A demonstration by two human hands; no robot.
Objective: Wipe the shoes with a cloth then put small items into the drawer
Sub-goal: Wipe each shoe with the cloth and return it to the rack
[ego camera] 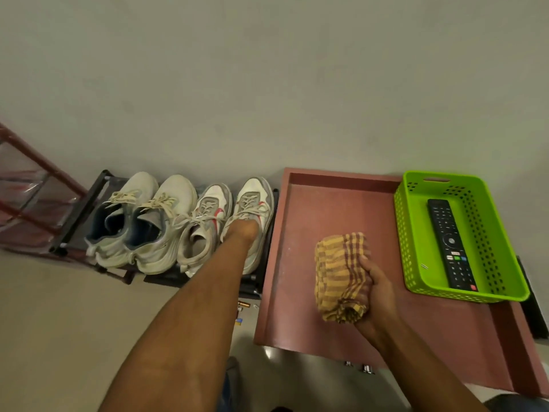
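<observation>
Several pale sneakers stand in a row on a low dark shoe rack (101,185) against the wall. My left hand (242,230) is pushed into the opening of the rightmost shoe (255,197), a white one with a red stripe; its fingers are hidden inside. My right hand (375,292) grips a bunched yellow-and-maroon checked cloth (340,272) over the open reddish-brown drawer (300,221). Small items (244,305), among them a battery, lie on the floor between the rack and the drawer.
A green perforated basket (407,233) with a black remote (450,245) in it sits at the drawer's right side. A red metal frame (35,185) stands to the left of the rack. More small metal bits (359,365) lie on the floor below the drawer's front edge.
</observation>
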